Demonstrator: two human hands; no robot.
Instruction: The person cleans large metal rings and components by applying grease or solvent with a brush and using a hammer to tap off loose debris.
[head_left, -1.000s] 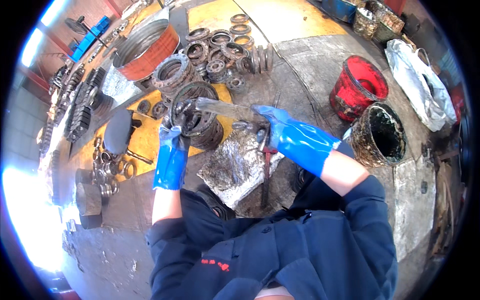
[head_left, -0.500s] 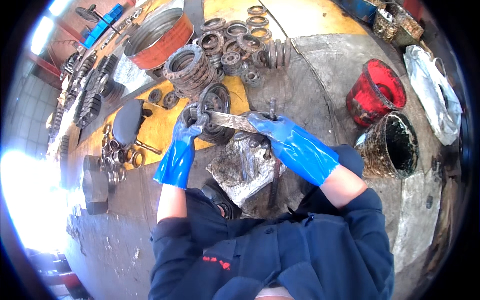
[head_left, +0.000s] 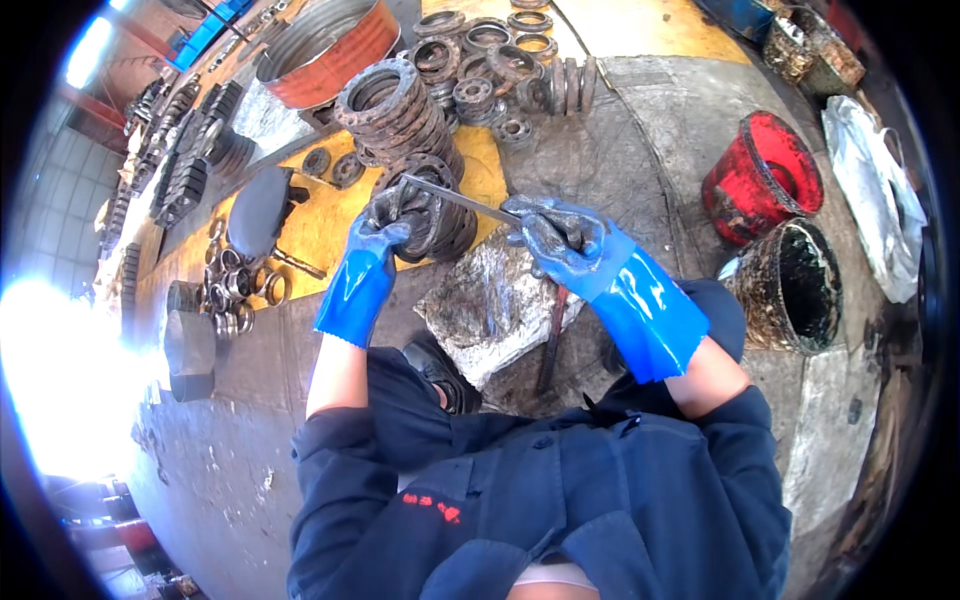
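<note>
A narrow, greyish flat strip [head_left: 465, 200] is held nearly edge-on between my two blue-gloved hands. My left hand [head_left: 385, 222] is closed around its left end, which sticks up past the fingers. My right hand [head_left: 565, 240] pinches the other end between thumb and fingers. Both gloves are smeared with dark grime. Just behind my left hand stand dark, greasy metal rings [head_left: 455, 225]. Below the hands lies a dirty whitish slab [head_left: 490, 315]. A dark rod [head_left: 550, 350] rests beside the slab, its upper part hidden by my right hand.
Stacked rusty rings [head_left: 390, 105] and an orange-red drum section [head_left: 330, 60] are at the far left. A dark seat-like pad [head_left: 258, 215] and several small rings [head_left: 235, 295] lie left. A red bucket [head_left: 760, 180], a grimy bucket [head_left: 790, 285] and a white bag [head_left: 875, 190] are right.
The strip has turned from its broad face to nearly edge-on, and its left end has risen. My right hand has rolled palm-up and moved slightly right. The view has shifted a little.
</note>
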